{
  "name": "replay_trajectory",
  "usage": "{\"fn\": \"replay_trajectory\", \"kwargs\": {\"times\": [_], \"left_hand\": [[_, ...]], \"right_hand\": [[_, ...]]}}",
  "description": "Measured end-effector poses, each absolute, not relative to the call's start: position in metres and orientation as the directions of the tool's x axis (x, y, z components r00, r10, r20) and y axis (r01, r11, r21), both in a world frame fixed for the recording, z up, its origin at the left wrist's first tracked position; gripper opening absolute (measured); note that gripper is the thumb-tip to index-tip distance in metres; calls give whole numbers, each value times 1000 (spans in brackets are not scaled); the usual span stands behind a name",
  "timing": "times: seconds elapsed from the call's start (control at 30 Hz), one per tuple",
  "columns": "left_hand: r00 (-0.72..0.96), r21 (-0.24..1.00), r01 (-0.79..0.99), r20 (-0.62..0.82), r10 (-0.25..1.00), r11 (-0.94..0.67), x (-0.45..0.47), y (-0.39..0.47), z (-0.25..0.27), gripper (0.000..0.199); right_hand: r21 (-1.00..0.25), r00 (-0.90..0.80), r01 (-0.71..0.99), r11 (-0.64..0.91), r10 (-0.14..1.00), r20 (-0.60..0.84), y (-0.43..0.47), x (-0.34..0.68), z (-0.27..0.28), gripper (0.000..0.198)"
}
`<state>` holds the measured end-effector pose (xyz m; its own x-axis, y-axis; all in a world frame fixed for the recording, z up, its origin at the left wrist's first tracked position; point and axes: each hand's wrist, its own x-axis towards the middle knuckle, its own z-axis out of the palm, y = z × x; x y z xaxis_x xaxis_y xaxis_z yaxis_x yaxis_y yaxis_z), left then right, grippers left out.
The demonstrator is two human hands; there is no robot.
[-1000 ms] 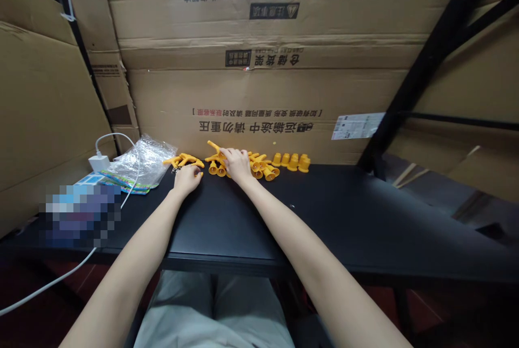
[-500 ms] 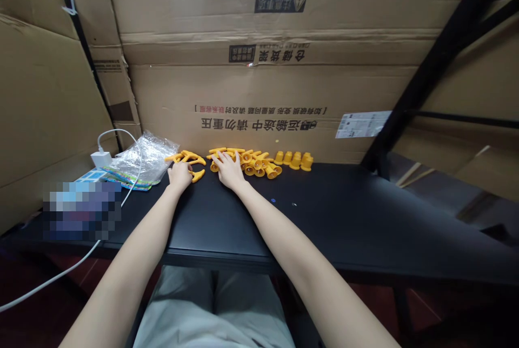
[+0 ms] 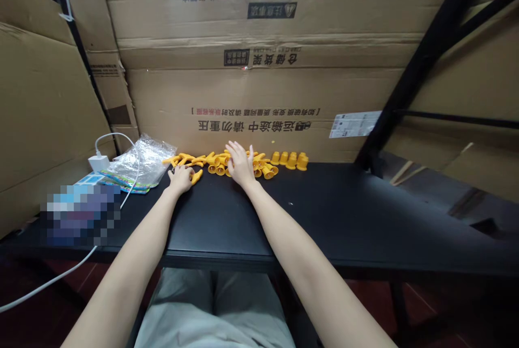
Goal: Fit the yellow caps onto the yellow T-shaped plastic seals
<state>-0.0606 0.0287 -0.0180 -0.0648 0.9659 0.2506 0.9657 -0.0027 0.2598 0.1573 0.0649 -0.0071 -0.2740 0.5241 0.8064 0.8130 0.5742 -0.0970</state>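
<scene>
At the left of a row of yellow plastic parts, my left hand (image 3: 180, 179) has its fingers curled on a yellow curved piece (image 3: 197, 176), whose free end sticks out to the right. Several yellow branched pieces (image 3: 185, 159) lie just behind that hand, against the cardboard. My right hand (image 3: 242, 167) is over a pile of yellow cup-ended pieces (image 3: 219, 166), fingers apart, and it hides the middle of the pile. Whether its fingertips touch the pieces I cannot tell. Right of the pile, several yellow cup-shaped parts (image 3: 291, 161) stand upright in a group.
A cardboard sheet (image 3: 259, 88) walls off the back of the black table (image 3: 219, 218). On the left lie a clear plastic bag (image 3: 144, 161), a white charger (image 3: 98, 162) with its cable, and a blurred-out item (image 3: 81, 213). A black metal post (image 3: 405, 78) rises at the right.
My right hand has moved right along the pile, uncovering cup-ended pieces at its left end. My left hand stays by the same curved piece. The view has shifted slightly.
</scene>
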Motion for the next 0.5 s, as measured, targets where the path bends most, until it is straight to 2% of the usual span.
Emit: {"fn": "replay_trajectory", "kwargs": {"times": [0.07, 0.2, 0.27, 0.33, 0.37, 0.4, 0.5], "left_hand": [[-76, 281, 959, 309, 948, -14, -60, 28, -17, 25], [-151, 378, 924, 501, 852, -58, -57, 26, -11, 23], [-219, 457, 886, 570, 792, -84, -55, 26, -7, 16], [-302, 577, 807, 585, 753, -125, -54, 29, -5, 15], [-341, 647, 747, 573, 745, -155, -53, 31, -5, 17], [-377, 713, 675, 554, 742, -189, -52, 33, -5, 20], [-469, 860, 441, 466, 750, -258, -47, 38, -8, 28]], "right_hand": [[-161, -148, 831, 533, 489, 859, 71, 174, -6, 46], [-427, 219, 808, 405, 467, 857, 88, 227, -17, 39], [-624, 452, 720, 304, 477, 754, 101, 257, -30, 40], [-817, 672, 552, 164, 493, 553, 115, 284, -45, 42], [-858, 692, 499, 119, 541, 478, 122, 295, -52, 43], [-861, 669, 495, 115, 583, 462, 128, 304, -58, 41], [-821, 532, 537, 194, 678, 507, 144, 319, -71, 33]]}}
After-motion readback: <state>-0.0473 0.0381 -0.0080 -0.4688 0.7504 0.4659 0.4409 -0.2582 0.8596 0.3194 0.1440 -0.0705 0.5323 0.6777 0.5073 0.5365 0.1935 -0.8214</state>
